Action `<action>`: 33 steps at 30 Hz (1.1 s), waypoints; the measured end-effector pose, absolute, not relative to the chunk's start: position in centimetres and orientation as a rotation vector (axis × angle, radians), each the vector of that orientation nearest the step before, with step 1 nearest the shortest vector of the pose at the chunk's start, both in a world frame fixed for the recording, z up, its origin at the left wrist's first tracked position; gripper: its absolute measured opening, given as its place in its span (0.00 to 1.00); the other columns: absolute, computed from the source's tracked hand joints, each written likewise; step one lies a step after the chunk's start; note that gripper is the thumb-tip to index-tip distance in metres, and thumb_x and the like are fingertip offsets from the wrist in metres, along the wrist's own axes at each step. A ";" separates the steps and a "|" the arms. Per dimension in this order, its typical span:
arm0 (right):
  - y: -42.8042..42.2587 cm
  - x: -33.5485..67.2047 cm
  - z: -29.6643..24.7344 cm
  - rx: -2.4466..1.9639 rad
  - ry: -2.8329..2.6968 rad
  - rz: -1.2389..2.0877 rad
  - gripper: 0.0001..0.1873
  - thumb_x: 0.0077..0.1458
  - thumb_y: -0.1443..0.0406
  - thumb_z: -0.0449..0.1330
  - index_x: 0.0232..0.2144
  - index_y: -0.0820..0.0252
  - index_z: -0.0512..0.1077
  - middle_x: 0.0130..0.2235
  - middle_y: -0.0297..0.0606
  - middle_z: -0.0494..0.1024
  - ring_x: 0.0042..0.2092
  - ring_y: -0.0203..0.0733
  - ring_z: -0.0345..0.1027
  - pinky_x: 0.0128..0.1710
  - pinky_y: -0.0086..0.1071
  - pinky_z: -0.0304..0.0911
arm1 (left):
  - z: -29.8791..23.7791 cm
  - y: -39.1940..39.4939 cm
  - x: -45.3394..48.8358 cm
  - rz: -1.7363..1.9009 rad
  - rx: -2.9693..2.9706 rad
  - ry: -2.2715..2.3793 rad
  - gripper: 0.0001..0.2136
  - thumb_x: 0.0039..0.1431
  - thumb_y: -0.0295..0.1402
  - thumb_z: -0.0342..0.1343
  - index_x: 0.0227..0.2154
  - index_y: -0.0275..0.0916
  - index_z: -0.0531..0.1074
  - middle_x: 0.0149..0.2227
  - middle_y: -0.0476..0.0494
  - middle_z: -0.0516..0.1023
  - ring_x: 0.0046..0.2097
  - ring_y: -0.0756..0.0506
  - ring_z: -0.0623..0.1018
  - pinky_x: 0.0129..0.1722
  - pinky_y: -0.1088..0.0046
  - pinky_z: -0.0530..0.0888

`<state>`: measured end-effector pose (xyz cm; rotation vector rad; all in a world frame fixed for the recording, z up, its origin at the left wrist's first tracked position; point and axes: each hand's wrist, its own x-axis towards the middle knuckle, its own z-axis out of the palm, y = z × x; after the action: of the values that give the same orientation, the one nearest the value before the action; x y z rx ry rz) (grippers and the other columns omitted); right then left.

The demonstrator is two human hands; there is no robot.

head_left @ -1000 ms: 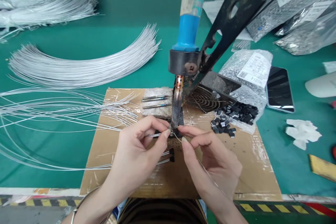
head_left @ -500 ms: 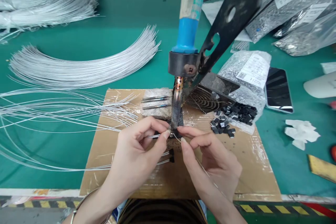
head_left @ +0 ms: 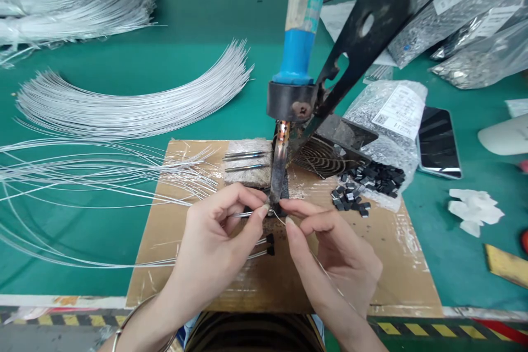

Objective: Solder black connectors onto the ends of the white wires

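My left hand point(head_left: 225, 236) pinches a thin white wire point(head_left: 243, 214) between thumb and fingertips, its end at the tip of an upright soldering iron point(head_left: 299, 49). A curved strand of solder wire point(head_left: 325, 272) is held in my right hand point(head_left: 336, 253), with thumb and forefinger close to that same tip. The small joint under the iron is partly covered by my fingers. Just below my left hand lie wires ending in black connectors point(head_left: 270, 245). The iron sits in a black metal holder point(head_left: 367, 27) that leans to the right.
Brown cardboard point(head_left: 396, 286) lies under the work on a green table. A curved wire bundle point(head_left: 136, 113) and loose wires point(head_left: 103, 168) are at left. Small black connectors point(head_left: 350, 198) spill from a clear bag point(head_left: 402, 104) at right, near a phone point(head_left: 439, 143) and crumpled tissue point(head_left: 474, 209).
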<state>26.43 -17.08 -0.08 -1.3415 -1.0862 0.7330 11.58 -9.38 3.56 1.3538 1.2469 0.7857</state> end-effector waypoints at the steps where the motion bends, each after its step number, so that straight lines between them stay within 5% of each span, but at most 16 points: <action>1: -17.1 26.5 -0.1 -1.337 -1.095 0.735 0.11 0.65 0.75 0.66 0.35 0.53 0.74 0.52 0.34 0.88 0.53 0.39 0.84 0.56 0.30 0.77 | 3.5 -9.4 11.6 0.782 1.350 1.250 0.05 0.60 0.28 0.64 0.28 0.40 0.79 0.34 0.48 0.86 0.33 0.48 0.83 0.29 0.79 0.72; 33: -17.0 26.5 -0.2 -1.351 -1.075 0.743 0.10 0.66 0.74 0.66 0.35 0.54 0.75 0.50 0.39 0.88 0.51 0.44 0.85 0.53 0.36 0.79 | 3.5 -9.5 11.5 0.740 1.337 1.247 0.06 0.62 0.29 0.64 0.29 0.41 0.79 0.35 0.46 0.86 0.33 0.48 0.81 0.30 0.76 0.72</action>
<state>26.49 -16.97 -0.21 -1.3514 -1.0749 0.7432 11.54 -9.54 3.45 1.3369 1.2474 0.7398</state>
